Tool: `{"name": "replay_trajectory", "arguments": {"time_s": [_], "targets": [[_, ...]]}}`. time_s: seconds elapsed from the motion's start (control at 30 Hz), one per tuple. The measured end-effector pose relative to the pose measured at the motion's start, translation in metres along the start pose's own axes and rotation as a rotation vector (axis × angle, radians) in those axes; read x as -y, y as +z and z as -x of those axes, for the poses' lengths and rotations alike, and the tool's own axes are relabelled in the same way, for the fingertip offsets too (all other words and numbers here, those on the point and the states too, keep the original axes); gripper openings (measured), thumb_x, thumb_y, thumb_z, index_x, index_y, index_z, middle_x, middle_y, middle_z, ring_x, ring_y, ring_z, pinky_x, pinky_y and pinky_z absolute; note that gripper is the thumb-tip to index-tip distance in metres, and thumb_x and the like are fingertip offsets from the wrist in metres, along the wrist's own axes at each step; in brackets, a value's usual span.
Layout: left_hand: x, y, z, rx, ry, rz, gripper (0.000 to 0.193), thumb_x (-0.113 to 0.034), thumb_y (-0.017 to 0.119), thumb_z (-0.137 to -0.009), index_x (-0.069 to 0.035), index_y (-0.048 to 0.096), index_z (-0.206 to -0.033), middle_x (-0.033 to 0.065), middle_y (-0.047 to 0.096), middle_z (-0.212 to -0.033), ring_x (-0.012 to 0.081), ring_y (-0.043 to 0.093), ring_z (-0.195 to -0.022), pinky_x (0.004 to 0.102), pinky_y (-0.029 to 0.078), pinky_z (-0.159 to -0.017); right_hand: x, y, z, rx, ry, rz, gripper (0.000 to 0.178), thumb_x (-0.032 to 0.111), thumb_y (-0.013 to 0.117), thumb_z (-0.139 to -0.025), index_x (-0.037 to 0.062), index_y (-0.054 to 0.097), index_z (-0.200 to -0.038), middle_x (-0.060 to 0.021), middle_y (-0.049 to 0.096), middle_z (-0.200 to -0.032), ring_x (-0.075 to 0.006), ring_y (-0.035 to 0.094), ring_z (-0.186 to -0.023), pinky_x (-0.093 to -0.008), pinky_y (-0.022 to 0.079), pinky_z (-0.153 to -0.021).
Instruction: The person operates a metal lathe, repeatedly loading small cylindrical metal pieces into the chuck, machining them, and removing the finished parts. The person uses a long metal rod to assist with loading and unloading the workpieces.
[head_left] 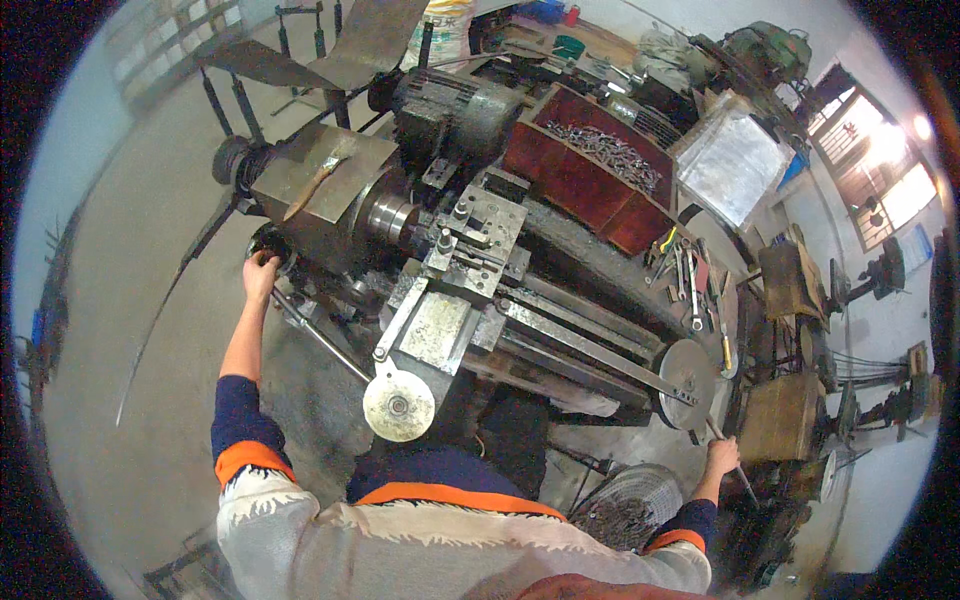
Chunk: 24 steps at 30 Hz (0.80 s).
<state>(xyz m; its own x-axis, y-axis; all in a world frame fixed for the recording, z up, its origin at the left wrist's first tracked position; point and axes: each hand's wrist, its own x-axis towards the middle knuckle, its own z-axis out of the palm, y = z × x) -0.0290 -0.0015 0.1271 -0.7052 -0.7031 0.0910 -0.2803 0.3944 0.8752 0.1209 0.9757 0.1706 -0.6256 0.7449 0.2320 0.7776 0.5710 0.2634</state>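
Note:
A small metal lathe-like machine stands in front of me, with a shiny round chuck (392,217) and a tool post (470,240) beside it. My left hand (261,270) reaches to the machine's left end, fingers closed by a dark round part (270,243); what they grip is hidden. A metal rod (325,338) slopes from near that hand toward a pale round disc (398,405). At the right end, my right hand (722,455) is wrapped around a slim lever bar (743,482), just below a large metal disc (687,370).
A wood-handled brush (315,190) lies on the headstock cover. Behind the bed, a reddish-brown box (570,183) holds many small metal pieces. Wrenches (694,290) and other hand tools lie to its right. A mesh basket (630,503) stands low by my right arm. An electric motor (450,110) sits behind.

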Motion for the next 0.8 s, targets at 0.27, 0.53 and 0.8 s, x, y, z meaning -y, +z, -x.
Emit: {"name": "replay_trajectory", "arguments": {"time_s": [0.27, 0.53, 0.8], "targets": [[0.100, -0.055, 0.003, 0.182, 0.036, -0.166, 0.031, -0.027, 0.062, -0.077, 0.000, 0.061, -0.092, 0.0084, 0.061, -0.069, 0.0212, 0.059, -0.060, 0.0324, 0.047, -0.057, -0.003, 0.028, 0.099, -0.108, -0.117, -0.323, 0.059, 0.025, 0.064, -0.064, 0.0032, 0.052, -0.117, -0.0176, 0.055, -0.115, -0.0349, 0.052, -0.104, -0.0414, 0.040, -0.090], [0.096, 0.023, 0.021, 0.377, 0.396, -1.043, 0.042, -0.046, 0.055, -0.079, -0.004, 0.055, -0.086, 0.0218, 0.062, -0.077, 0.0384, 0.061, -0.075, 0.0461, 0.048, -0.066, 0.036, 0.005, 0.153, 0.188, -0.070, -0.516, 0.038, 0.020, 0.063, -0.060, 0.0086, 0.066, -0.097, -0.0188, 0.063, -0.089, -0.0346, 0.061, -0.083, -0.0403, 0.049, -0.073], [0.147, 0.070, 0.046, 0.176, 0.205, -0.563, 0.028, -0.031, 0.056, -0.079, -0.005, 0.051, -0.089, 0.0217, 0.062, -0.080, 0.0416, 0.060, -0.076, 0.0482, 0.048, -0.066, 0.066, -0.042, 0.161, 0.111, -0.161, -0.703, 0.034, 0.017, 0.064, -0.057, 0.0047, 0.068, -0.088, -0.0191, 0.064, -0.086, -0.0333, 0.061, -0.083, -0.0390, 0.047, -0.077]]}}
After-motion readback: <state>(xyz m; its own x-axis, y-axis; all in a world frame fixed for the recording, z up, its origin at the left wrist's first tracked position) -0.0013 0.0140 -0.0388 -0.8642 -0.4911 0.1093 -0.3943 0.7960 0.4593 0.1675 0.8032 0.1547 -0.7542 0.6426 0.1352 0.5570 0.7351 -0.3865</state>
